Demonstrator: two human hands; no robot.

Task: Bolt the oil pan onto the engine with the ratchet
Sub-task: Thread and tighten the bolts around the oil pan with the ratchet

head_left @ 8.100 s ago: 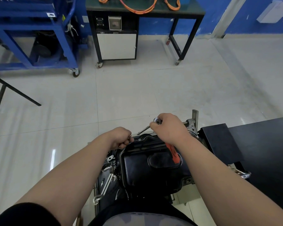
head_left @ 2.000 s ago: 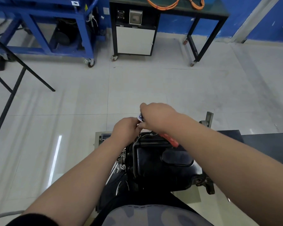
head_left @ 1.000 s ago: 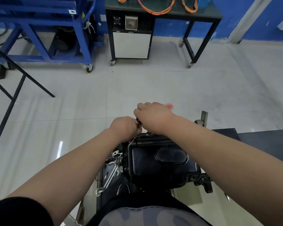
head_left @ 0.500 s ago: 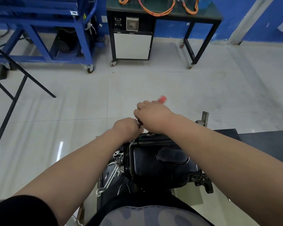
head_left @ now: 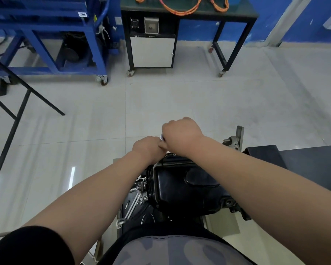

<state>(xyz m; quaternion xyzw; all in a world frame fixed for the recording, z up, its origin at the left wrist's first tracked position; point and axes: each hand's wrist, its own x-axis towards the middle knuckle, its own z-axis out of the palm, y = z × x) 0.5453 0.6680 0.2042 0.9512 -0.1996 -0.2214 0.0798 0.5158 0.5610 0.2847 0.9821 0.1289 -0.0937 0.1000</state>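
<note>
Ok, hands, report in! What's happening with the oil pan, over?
Right hand gripping ratchet, only its head showing. Left hand curled against it, grip hidden. Oil pan below, hands at its far edge. Nothing seen in the way.

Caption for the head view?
Left hand and right hand meet at the ratchet at the far edge of the black oil pan.

Only a silver glint of the ratchet [head_left: 161,137] shows between the hands; its handle is hidden inside the right hand [head_left: 182,137]. The left hand [head_left: 148,148] shows only its back, its fingers out of sight. The right forearm covers the oil pan's [head_left: 176,186] far right edge. The black bench [head_left: 313,165] is cut off at the right.
</note>
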